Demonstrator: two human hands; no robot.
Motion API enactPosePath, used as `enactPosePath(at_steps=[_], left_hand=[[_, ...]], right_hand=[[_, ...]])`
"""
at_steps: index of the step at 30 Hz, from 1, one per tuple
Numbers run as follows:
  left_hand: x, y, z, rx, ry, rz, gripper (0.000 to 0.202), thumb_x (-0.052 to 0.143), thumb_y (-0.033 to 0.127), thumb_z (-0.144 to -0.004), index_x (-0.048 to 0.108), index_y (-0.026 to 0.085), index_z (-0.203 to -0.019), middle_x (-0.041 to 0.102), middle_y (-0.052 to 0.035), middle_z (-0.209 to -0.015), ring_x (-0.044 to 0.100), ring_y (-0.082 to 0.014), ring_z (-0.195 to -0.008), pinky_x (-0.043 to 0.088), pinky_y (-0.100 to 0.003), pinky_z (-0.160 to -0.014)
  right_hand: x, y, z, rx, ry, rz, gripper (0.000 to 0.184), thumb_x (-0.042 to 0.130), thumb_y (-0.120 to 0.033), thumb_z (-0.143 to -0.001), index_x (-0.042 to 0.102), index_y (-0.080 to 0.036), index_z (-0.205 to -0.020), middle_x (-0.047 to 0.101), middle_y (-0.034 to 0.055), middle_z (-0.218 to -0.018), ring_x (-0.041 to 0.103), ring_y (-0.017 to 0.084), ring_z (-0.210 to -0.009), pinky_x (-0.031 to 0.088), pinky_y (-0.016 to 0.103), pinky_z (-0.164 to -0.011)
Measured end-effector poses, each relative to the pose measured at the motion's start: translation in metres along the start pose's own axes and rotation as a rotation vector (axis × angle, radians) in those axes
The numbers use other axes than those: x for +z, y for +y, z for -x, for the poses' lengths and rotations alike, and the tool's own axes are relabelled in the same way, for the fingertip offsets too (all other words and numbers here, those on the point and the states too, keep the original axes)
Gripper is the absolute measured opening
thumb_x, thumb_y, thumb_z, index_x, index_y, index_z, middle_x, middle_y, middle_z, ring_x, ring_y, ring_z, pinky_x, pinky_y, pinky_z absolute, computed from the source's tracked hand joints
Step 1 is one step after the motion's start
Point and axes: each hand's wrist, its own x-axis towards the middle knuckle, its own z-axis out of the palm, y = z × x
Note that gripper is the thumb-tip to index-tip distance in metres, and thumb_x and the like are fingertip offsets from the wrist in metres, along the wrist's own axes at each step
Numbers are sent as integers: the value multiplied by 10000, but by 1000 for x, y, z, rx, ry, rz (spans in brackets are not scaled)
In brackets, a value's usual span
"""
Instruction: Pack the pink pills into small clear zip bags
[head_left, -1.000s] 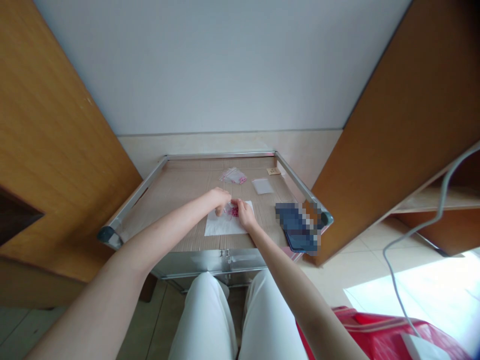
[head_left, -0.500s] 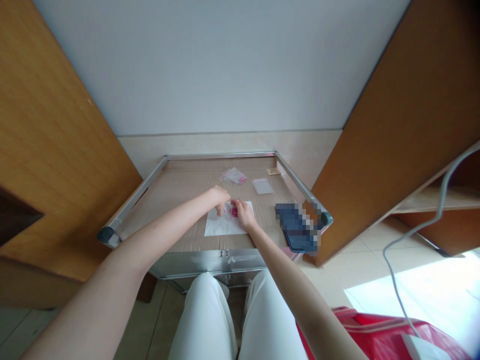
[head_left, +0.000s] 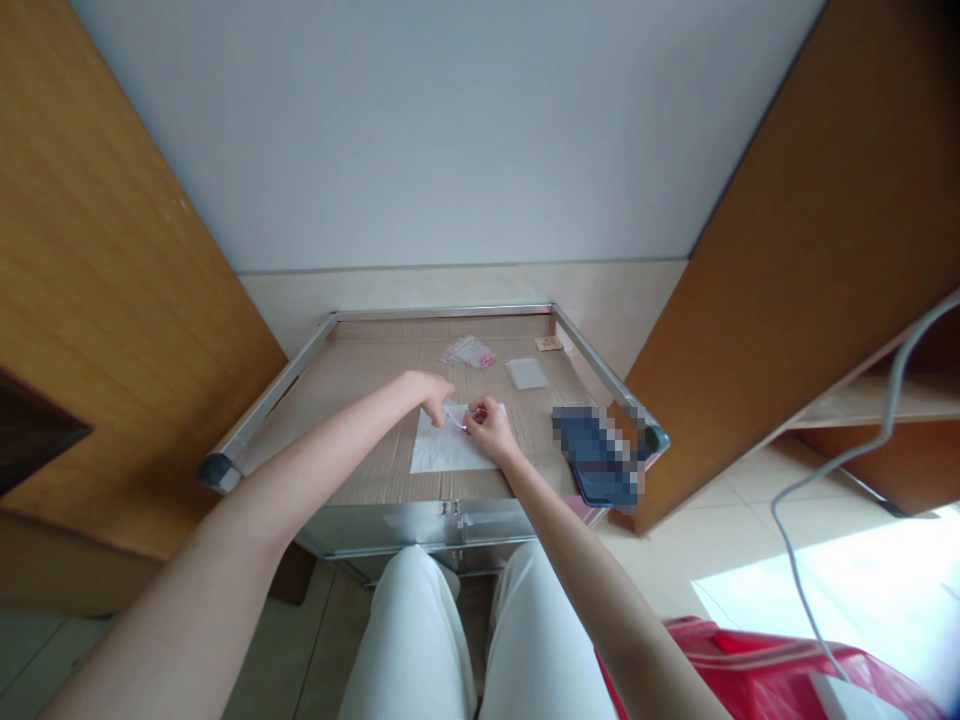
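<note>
Hands: two; between them, apparently one bag.

Beneath our left hand and right hand, our metal-framed table with a brown cardboard top bore a thin white sheet. Beyond them, we saw clear bags with pink bits, a whitish rectangular packet and a small tan card.

both arms extend forward, the left hand bent downward, the right hand curled near it.
</note>
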Motion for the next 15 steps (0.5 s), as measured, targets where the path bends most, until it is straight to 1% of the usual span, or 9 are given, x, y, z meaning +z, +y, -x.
enactPosePath(at_steps=[3,5,9,11,15], left_hand=[[7,-2,-4,5,-6,15,598,625,392,-465,529,192,-1020,567,-120,-1034,538,-276,-893,420,-333,-707],[12,-3,-7,9,-14,23,627,620,408,-468,513,191,-1046,557,-127,-1053,531,-288,-911,420,-347,-711],[16,-6,-11,16,-21,43,652,600,463,-481,506,195,-1067,554,-132,-1066,525,-296,-927,421,-361,-717],[17,-7,-12,13,-16,51,650,591,485,-487,512,202,-1066,557,-128,-1066,526,-296,-929,420,-361,-720],[16,-8,-11,-12,10,63,646,584,509,-490,520,220,-1064,565,-115,-1064,527,-294,-932,412,-363,-738]], right_hand=[[-1,-1,0,-54,-5,-1,26,512,-180,-646,531,-164,-656,534,22,-734,501,112,-632,407,226,-606],[-2,-1,-1,-79,-5,-19,70,522,-191,-660,573,-159,-624,545,46,-802,522,121,-701,415,228,-643],[-3,0,-2,-63,-65,-78,153,527,-255,-700,654,-169,-697,556,71,-920,551,133,-749,433,228,-625],[-4,-1,-1,-71,-84,-89,176,526,-286,-714,669,-183,-715,569,71,-940,560,141,-769,436,232,-628],[-6,-5,-1,-106,-60,-96,223,516,-345,-734,681,-199,-704,603,70,-939,556,169,-871,428,254,-716]])
